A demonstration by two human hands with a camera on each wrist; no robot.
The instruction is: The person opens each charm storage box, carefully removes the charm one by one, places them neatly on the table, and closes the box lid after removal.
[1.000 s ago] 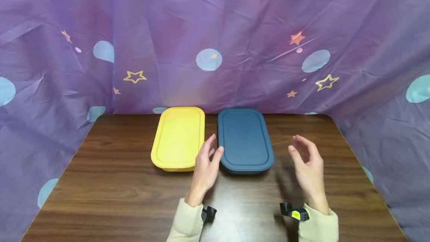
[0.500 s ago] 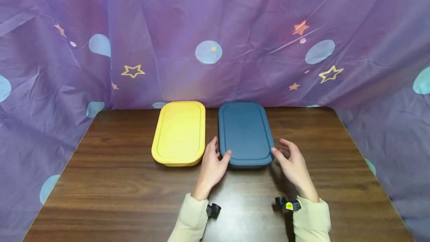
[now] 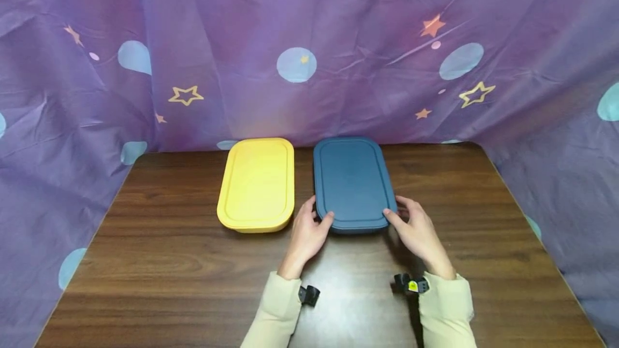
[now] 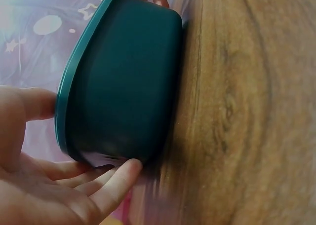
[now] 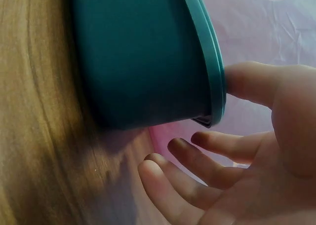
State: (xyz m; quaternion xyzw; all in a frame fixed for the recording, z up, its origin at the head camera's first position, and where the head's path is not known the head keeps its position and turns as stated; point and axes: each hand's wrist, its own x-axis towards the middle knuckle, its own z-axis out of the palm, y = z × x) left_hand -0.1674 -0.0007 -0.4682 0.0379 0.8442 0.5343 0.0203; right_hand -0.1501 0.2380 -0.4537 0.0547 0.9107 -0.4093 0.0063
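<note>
A blue lidded food container (image 3: 355, 181) sits flat on the table, right of centre. My left hand (image 3: 307, 234) holds its near left corner, the thumb on the lid's rim and the fingers against the side wall, as the left wrist view shows. At the near right corner, my right hand (image 3: 419, 234) rests its thumb on the lid (image 5: 213, 77). In the right wrist view its other fingers (image 5: 182, 156) are spread beside the wall (image 5: 138, 62), with a gap between. The lid looks seated on the container; its contents are hidden.
A yellow lidded food container (image 3: 257, 184) stands to the left of the blue one, a narrow gap apart. The brown wooden table (image 3: 169, 262) ends at the back against a purple curtain (image 3: 242, 42) with stars and dots.
My right hand has moved left to the blue container, and its thumb has come onto the lid. My left hand has closed in on the near left corner. The head view has tilted down slightly.
</note>
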